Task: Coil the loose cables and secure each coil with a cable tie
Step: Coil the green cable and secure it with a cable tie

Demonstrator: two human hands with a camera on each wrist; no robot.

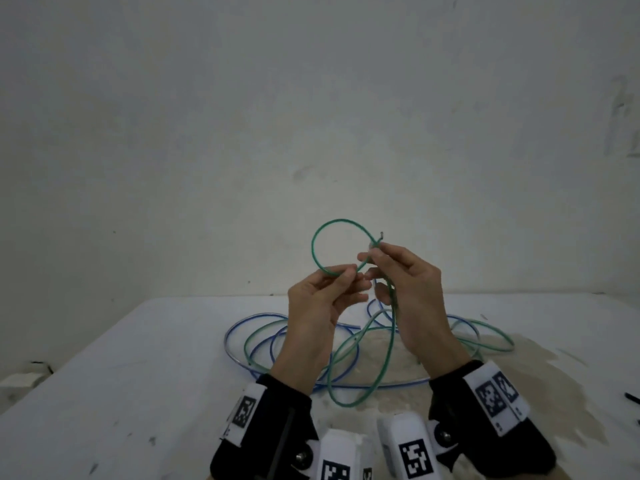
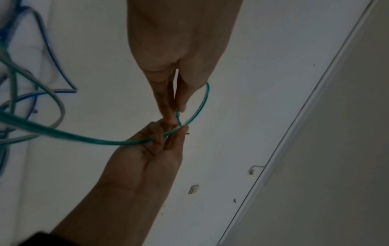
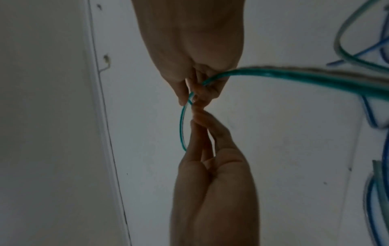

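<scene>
Landmark: the white table [image 1: 138, 375], with both hands raised above its far middle.

Green cable [image 1: 313, 249]: its free end has been bent into one small round loop, held in the air above the table; the bare tip pokes up just beside the right fingertips. The remainder hangs down from the hands and sprawls in loose, uneven curves on the table.

Left hand [image 1: 320, 299]: thumb and fingers pinch the lower arc of the loop.

Right hand [image 1: 412, 299]: fingertips pinch the spot where the loop crosses itself, near the cable's end; the trailing length runs down past its palm to the table.

Blue cable [image 1: 239, 327]: lies on the table below the hands, tangled with the green slack and held by neither hand.

Cable ties: a thin dark strip [image 1: 632, 398] lies at the table's right edge; it may be a tie, but it is too small to be sure.

Done so far: by the look of it, only the first turn of the green coil.

Left to do: wind the long green slack into further turns, bind that coil, then coil and bind the blue one. No tie is on either cable.

Judgement: the task is at an early stage.
</scene>
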